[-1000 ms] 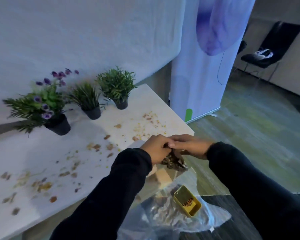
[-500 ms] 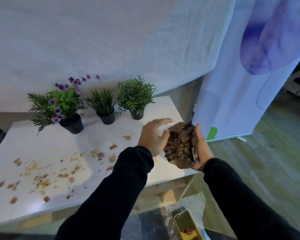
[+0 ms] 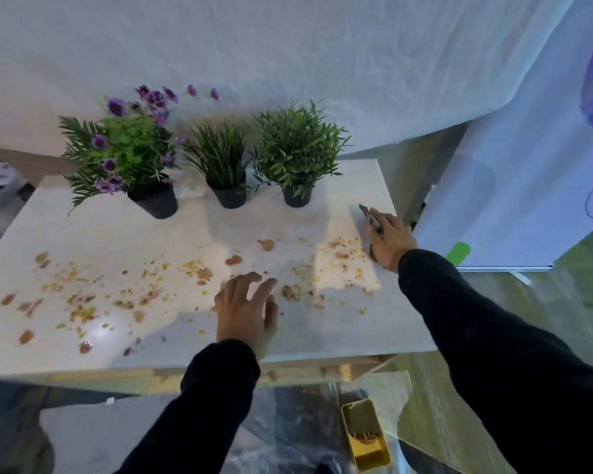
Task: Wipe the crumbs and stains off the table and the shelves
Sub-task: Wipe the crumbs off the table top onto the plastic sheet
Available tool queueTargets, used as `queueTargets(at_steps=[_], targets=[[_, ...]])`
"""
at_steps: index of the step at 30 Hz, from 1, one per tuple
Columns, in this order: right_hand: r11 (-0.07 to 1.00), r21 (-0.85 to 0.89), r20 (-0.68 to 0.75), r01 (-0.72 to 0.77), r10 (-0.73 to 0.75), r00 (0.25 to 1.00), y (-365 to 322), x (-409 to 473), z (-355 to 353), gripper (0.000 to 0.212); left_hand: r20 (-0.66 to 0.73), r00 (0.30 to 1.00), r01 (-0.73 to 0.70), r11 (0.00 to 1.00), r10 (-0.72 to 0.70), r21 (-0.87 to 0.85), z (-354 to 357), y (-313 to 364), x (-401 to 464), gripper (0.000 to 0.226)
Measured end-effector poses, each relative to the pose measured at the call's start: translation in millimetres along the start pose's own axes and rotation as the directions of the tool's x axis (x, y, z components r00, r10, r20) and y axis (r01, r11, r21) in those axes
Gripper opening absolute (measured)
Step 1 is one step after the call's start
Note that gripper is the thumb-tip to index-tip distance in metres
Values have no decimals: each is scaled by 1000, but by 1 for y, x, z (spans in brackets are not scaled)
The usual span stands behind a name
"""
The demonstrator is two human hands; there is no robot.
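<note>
The right hand [image 3: 389,239] lies flat near the table's [image 3: 124,234] right edge, toward the far corner, pressing a dark soiled cloth [image 3: 370,217] onto the top; only a sliver of the cloth shows past the fingers, so I cannot tell how much is bunched beneath the palm. The left hand [image 3: 245,311] hovers close to the front edge, fingers spread and relaxed, holding nothing. Crumbs and stains [image 3: 199,271] run in a wide band across the middle of the table, from the left edge to just beside the right hand.

Three potted plants [image 3: 297,155] stand along the far edge, apart from the mess (though the rightmost pot sits near the cloth). A careless sweep leftward could clip that pot and tip it. The cloth already looks dirty, so it may smear stains rather than lift them. Pushing crumbs toward the front edge risks scattering them past the plastic sheet [image 3: 288,422] on the floor, where a yellow tray [image 3: 365,434] lies.
</note>
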State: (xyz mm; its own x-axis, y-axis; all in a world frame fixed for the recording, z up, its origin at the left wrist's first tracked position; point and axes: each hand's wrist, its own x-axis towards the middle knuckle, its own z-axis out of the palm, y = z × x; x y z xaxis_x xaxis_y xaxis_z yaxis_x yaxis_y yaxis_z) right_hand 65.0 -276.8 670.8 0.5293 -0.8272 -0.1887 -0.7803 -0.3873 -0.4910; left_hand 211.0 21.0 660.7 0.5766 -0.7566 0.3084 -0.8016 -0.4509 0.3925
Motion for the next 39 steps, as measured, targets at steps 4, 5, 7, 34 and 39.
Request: queueTargets(at_steps=[4, 5, 7, 34, 39], targets=[[970, -231, 21, 73, -70, 997, -17, 28, 31, 70, 48, 993, -114, 990, 111, 88, 17, -3, -21, 40], [972, -222, 31, 83, -78, 997, -22, 33, 30, 72, 82, 988, -137, 985, 129, 106, 21, -3, -23, 43], [966, -222, 91, 131, -113, 989, -32, 37, 26, 64, 143, 982, -144, 981, 126, 128, 25, -2, -27, 47], [944, -288, 33, 161, -158, 987, -51, -192, 117, 73, 83, 975, -199, 978, 204, -61, -8, -28, -54, 36], [981, -169, -4, 92, -94, 996, -88, -200, 135, 67, 124, 987, -98, 994, 104, -53, -8, -39, -43, 38]])
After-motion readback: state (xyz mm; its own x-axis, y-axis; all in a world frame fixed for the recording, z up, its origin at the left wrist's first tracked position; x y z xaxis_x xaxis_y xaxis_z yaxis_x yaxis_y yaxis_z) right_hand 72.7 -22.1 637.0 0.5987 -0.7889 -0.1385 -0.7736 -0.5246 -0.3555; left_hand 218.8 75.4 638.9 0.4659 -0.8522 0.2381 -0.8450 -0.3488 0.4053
